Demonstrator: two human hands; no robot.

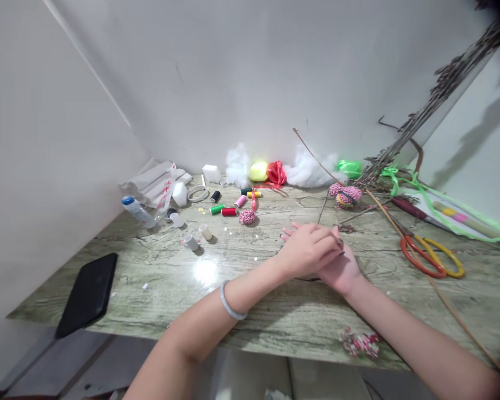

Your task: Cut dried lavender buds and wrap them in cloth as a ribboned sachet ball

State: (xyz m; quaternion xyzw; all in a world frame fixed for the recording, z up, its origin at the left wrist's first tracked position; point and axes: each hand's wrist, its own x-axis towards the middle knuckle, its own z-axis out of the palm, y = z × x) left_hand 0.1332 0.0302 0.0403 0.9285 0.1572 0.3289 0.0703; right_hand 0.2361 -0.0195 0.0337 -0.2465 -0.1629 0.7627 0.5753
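Note:
My left hand (308, 251), with a pale bracelet (230, 301) on that forearm, lies across my right hand (342, 273). Its fingers are bent and close together over the right palm. Whatever may be between the hands is hidden. The right hand is palm up above the table, its stretched fingertips showing beyond the left hand. Near the table's front edge, beside my right forearm, rests a pink, red and white cluster of small bits (360, 341). A ball of red-and-white twisted yarn (247, 217) sits beyond my hands to the left.
Scissors (425, 264) and a long thin twig (441, 300) lie right. Behind are thread spools (229, 211), white stuffing (312, 166), yarn-wrapped balls (348, 196) and a bundle of dry stems (425, 111). Leftward are a glue bottle (138, 211) and a black phone (87, 291).

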